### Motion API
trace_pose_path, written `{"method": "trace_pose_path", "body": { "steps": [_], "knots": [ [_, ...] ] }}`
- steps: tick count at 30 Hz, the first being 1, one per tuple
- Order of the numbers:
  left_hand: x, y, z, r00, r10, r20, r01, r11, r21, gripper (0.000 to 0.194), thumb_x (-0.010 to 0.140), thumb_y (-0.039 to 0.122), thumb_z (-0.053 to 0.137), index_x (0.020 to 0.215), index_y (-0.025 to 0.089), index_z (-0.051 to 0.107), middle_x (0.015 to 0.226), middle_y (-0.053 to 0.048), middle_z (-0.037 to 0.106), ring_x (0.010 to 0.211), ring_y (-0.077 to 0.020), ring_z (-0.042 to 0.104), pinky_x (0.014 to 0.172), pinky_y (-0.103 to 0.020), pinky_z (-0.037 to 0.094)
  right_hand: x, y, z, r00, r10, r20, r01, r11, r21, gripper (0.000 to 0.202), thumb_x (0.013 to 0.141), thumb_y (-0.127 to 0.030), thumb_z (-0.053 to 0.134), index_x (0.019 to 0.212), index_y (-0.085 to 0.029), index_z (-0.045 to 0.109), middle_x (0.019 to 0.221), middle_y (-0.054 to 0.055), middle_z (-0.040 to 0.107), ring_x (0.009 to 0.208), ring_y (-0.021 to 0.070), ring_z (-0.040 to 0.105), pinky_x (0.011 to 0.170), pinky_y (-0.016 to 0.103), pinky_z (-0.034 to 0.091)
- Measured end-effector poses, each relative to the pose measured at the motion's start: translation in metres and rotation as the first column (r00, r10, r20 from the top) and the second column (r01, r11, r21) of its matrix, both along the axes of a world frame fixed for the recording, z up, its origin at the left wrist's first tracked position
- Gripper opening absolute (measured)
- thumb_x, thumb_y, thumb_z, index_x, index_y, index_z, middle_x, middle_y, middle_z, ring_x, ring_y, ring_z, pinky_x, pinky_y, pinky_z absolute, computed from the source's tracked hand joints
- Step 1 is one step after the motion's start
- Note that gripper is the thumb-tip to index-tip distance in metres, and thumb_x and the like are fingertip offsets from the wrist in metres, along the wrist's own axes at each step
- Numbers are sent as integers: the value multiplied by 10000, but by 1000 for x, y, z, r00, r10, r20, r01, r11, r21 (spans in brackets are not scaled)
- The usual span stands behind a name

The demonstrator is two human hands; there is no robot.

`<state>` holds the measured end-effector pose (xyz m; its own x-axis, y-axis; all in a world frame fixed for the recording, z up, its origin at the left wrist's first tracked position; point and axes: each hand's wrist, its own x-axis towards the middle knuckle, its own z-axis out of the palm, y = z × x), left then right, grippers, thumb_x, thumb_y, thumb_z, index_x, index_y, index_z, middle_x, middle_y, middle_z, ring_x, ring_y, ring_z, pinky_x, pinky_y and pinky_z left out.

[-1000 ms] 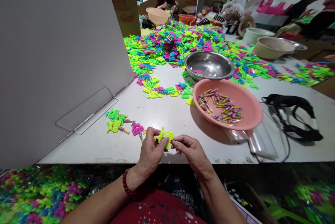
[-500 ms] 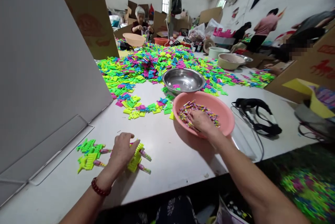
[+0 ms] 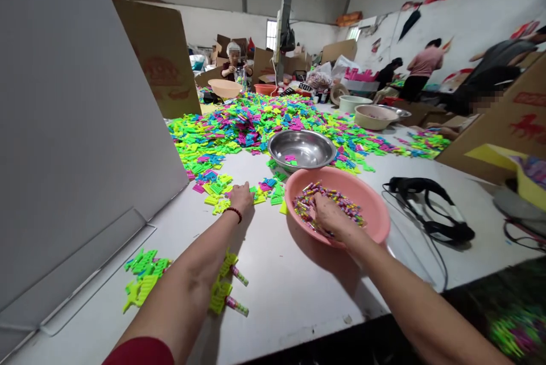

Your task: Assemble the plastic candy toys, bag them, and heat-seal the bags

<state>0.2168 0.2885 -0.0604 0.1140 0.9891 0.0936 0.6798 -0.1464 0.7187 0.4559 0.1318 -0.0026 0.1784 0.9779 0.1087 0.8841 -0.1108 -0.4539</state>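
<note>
left hand (image 3: 242, 197) mid-frame at plastic toy pieces (image 3: 218, 185), grip hidden, can't tell | right hand (image 3: 328, 216) among multicolored tubes (image 3: 347, 206), pink basin (image 3: 377, 218), center-right, can't tell either | blind pinch might grab extras imo

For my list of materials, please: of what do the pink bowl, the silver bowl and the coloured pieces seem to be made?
Pink bowl: most likely plastic, smooth, with one even colour and soft sheen. Silver bowl: metal, probably stainless steel, polished, with bright reflections. Coloured pieces: probably moulded plastic, from their vivid colours and repeated shapes; finish hard to tell.
</note>
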Motion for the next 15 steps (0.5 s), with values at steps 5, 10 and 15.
{"method": "trace_pose_path", "body": {
  "steps": [5, 10, 15],
  "knots": [
    [-2, -9, 8, 970, -58, 238, 80, 993, -84, 152, 774, 226, 653, 909, 163, 621, 1001, -105, 663, 1073, -268, 585, 894, -345, 450, -30, -48, 7, 841, 161, -516, -84, 982, 169, 349, 937, -319, 497, 1232, -221, 656, 1140, 84, 667, 920, 207, 609, 797, 325, 472],
    [-27, -80, 29, 844, -126, 522, 287, 927, -241, 415, 833, 344, 598, 1211, 177, 553, 918, -60, 664, 754, -178, 681, 552, -233, 457, -76, -92, -13, 420, 91, -903, -67, 995, 70, 384, 842, -488, 680, 1128, -234, 721, 878, 29, 647, 681, 136, 526, 612, 263, 439],
    [-70, -175, 45, 705, 2, 709, 436, 788, -436, 399, 646, 268, 817, 979, 191, 612, 669, 26, 582, 512, -108, 553, 450, -199, 328, -111, -109, -31, 62, -40, -997, -26, 999, -41, 364, 670, -437, 859, 941, -213, 763, 890, 33, 675, 700, 118, 495, 619, 236, 401]
  ]
}}
